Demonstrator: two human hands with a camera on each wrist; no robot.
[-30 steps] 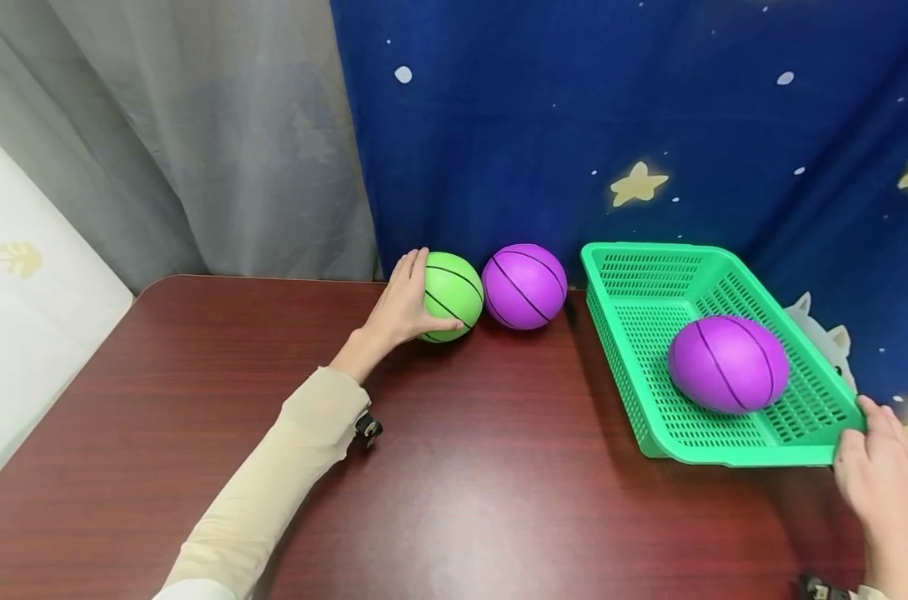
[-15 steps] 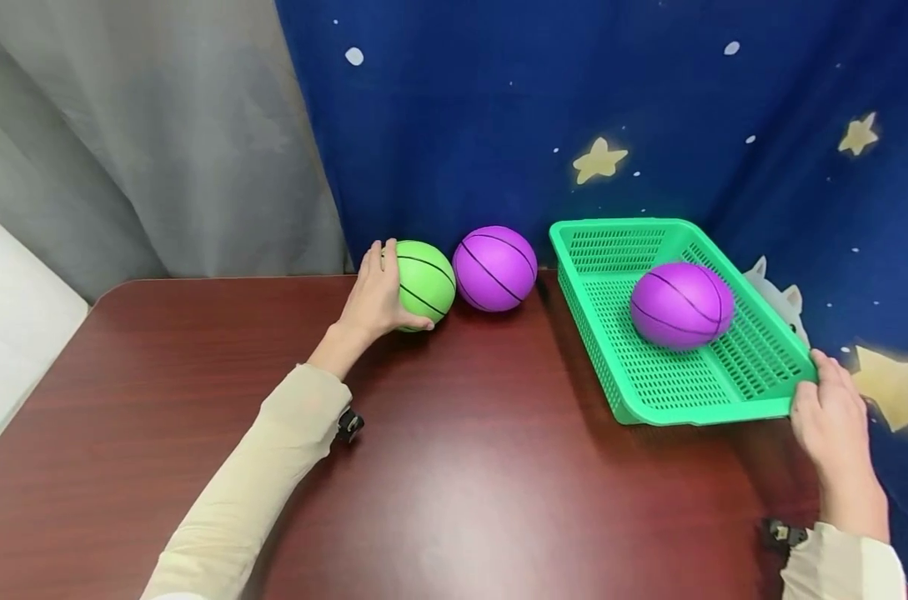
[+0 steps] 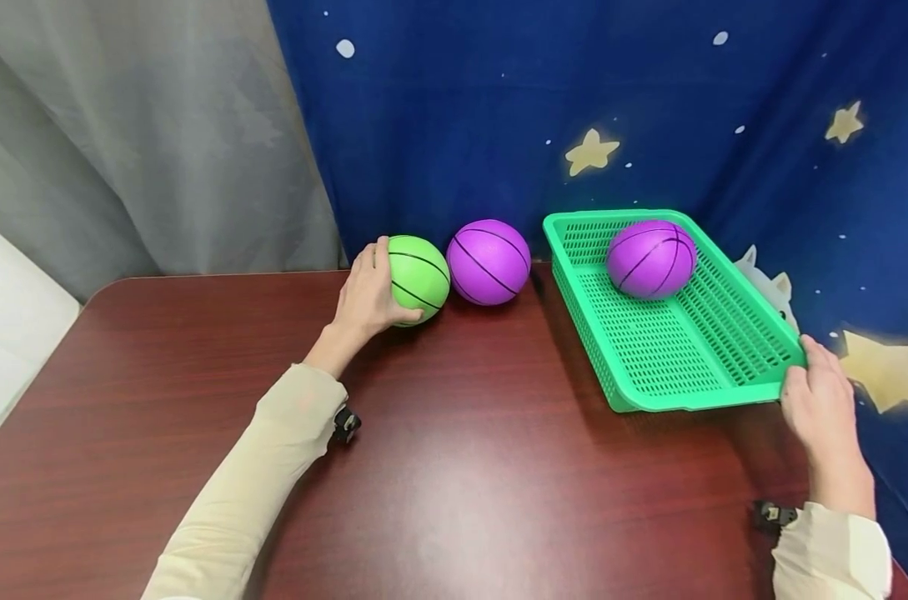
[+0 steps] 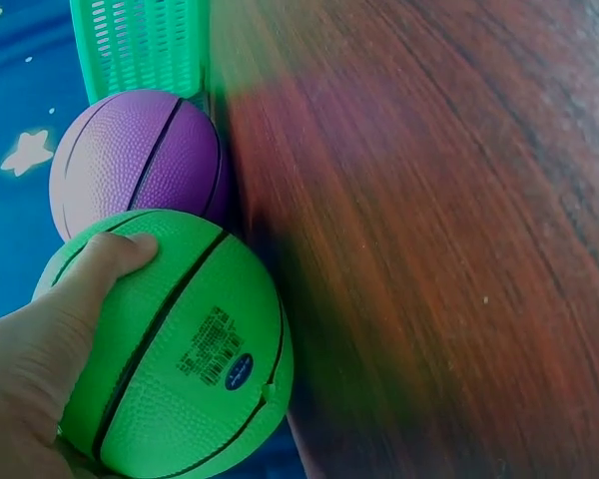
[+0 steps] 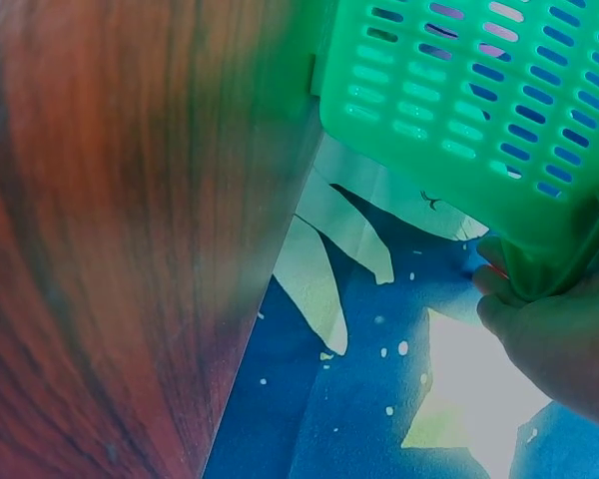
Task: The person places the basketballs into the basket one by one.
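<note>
Grey curtain (image 3: 161, 142): hangs behind the far left corner of the surface (image 3: 461, 433), which is reddish-brown and wood-grained.
Left hand (image 3: 365, 292): cream sleeve, black device at the wrist; grasps the green ball (image 3: 422, 279), thumb on its near side.
Green ball: black seams, printed marking visible in the left-wrist view; at the far edge of the surface.
First purple ball (image 3: 489, 262): black seams; same far edge, just right of the green ball.
Blue curtain (image 3: 454, 125): yellow stars, white spots; behind the far edge.
Green basket (image 3: 656, 350): perforated; toward the surface's right edge.
Second purple ball (image 3: 652, 260): inside the basket, near its far end.
Right hand (image 3: 823, 404): cream sleeve; grips the basket's near right corner.
</note>
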